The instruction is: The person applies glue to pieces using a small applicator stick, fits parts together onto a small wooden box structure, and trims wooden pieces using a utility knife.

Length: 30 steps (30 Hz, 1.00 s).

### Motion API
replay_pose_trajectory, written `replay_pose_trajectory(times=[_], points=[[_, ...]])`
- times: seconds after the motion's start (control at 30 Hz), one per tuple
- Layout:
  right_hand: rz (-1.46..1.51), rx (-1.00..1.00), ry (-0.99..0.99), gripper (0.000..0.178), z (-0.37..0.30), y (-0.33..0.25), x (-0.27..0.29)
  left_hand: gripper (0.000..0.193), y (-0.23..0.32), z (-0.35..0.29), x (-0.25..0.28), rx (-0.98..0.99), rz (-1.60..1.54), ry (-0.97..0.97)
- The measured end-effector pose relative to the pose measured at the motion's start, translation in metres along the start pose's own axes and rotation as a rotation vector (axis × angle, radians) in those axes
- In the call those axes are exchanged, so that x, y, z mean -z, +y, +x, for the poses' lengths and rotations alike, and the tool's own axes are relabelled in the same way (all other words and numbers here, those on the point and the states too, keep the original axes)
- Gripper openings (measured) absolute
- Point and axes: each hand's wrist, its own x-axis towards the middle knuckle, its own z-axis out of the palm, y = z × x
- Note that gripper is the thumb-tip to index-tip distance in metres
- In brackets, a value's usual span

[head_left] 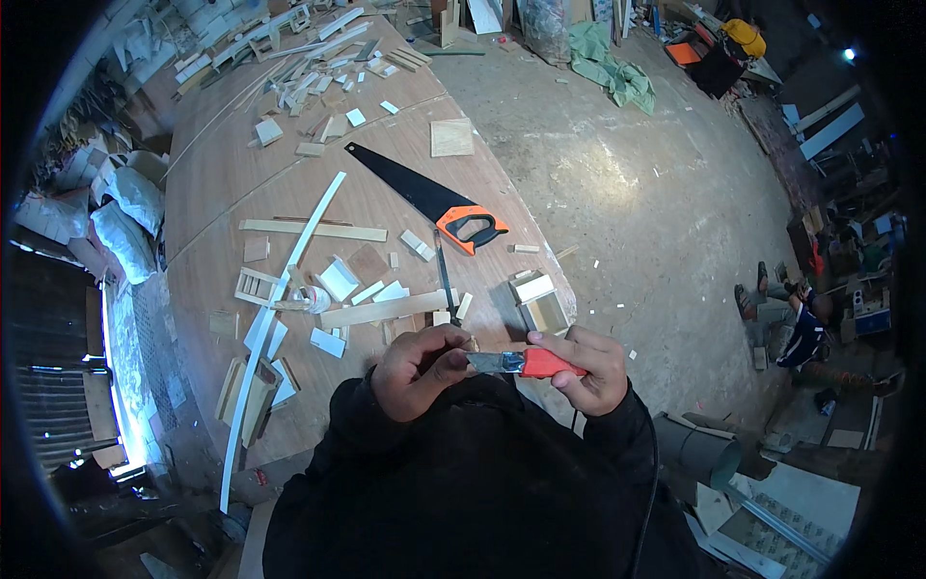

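Observation:
My right hand (600, 369) is wrapped round the red handle of a knife-like tool (552, 363). Its broad grey metal blade points left, and the tip reaches the fingers of my left hand (424, 372). Those fingers are pinched together, and a small tan bit shows beside them, too hidden to name. Just beyond lies a narrow dark saw blade or file (444, 270) on the wooden table (217, 179). A handsaw (415, 188) with an orange and black handle rests farther off. To the right stands a small open wooden box (540, 301).
A long white strip (280, 289) crosses the table's left side. Wood offcuts (386, 314) and a small white glue bottle (316, 300) lie nearby, with a larger scrap pile (318, 87) at the far end. On the right, a person (805, 323) sits low near the floor.

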Motion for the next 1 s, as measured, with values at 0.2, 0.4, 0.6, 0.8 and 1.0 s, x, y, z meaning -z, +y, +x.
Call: replay_pose_trajectory(times=[0.2,0.4,0.6,0.8,1.0], points=[[0.019,0.012,-0.022,0.046,0.002,-0.001,0.004,0.032,0.002,-0.002,-0.001,0.013,-0.082,-0.033],[0.019,0.032,-0.041,0.043,0.001,-0.006,0.008,0.031,-0.001,0.0,-0.001,-0.068,-0.067,-0.074],[0.088,0.058,0.033,0.043,-0.002,-0.006,0.011,0.033,0.0,-0.001,-0.003,-0.04,-0.157,-0.075],[0.023,0.021,-0.02,0.043,-0.003,-0.004,0.01,0.044,0.0,0.0,-0.008,-0.09,-0.102,-0.01],[0.019,0.007,-0.037,0.042,-0.001,-0.008,0.01,0.044,0.002,-0.001,-0.004,-0.1,-0.091,-0.034]])
